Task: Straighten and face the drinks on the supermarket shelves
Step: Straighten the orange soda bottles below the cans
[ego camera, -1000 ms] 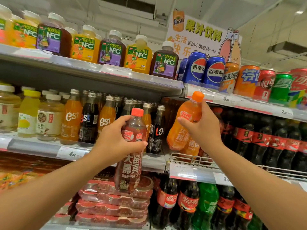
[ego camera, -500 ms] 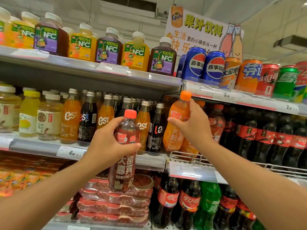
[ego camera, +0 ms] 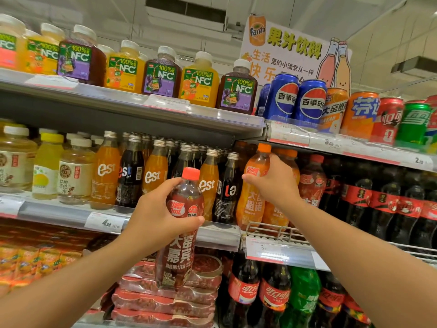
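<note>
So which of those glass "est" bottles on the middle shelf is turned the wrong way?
The dark est bottle next to the orange plastic bottle held by the right hand. Its logo shows only partly, turned sideways; the orange ones beside it read "est" head-on.

left hand (ego camera: 158,215): grips brown bottle (ego camera: 178,235) | right hand (ego camera: 274,183): grips orange bottle (ego camera: 254,185)
</note>
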Demonstrator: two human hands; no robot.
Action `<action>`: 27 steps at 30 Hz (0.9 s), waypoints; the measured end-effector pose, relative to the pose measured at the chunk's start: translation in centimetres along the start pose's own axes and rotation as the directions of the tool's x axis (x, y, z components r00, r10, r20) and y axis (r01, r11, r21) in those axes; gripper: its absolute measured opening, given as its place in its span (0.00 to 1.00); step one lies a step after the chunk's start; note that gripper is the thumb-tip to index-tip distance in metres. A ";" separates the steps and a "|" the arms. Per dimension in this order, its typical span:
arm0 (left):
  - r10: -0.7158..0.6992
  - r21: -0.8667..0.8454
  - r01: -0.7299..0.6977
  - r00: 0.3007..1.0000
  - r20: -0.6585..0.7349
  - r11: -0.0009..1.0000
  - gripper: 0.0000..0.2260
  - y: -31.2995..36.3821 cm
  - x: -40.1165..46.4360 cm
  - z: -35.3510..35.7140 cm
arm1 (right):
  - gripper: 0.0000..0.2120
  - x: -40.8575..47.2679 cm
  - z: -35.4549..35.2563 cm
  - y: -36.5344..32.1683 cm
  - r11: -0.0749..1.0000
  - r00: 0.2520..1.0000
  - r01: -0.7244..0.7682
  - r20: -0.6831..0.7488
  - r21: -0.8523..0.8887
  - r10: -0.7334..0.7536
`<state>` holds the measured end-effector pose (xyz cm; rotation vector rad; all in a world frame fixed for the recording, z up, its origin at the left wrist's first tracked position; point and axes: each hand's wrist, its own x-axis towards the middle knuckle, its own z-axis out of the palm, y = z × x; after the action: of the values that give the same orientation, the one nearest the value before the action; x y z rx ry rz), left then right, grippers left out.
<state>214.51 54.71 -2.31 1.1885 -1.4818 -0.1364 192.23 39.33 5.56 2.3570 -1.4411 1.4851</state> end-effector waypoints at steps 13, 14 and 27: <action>0.005 0.014 -0.006 1.000 0.031 1.000 0.34 -0.6 0.5 0.4 | 0.36 2.5 0.1 -0.9 0.951 0.952 -0.229 0.154 -0.208 0.263; 0.002 0.014 -0.002 0.999 0.032 1.000 0.34 -0.6 0.5 0.4 | 0.37 2.4 0.1 -0.9 0.951 0.952 -0.231 0.152 -0.207 0.265; 0.050 -0.020 -0.048 0.995 0.081 0.999 0.35 1.5 0.4 2.1 | 0.26 -5.6 -2.2 -4.2 0.998 1.000 0.012 0.028 0.061 -0.014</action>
<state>212.11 54.04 -1.71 1.1424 -1.5764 -0.1661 192.86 46.54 4.56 2.4269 -1.4037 1.5197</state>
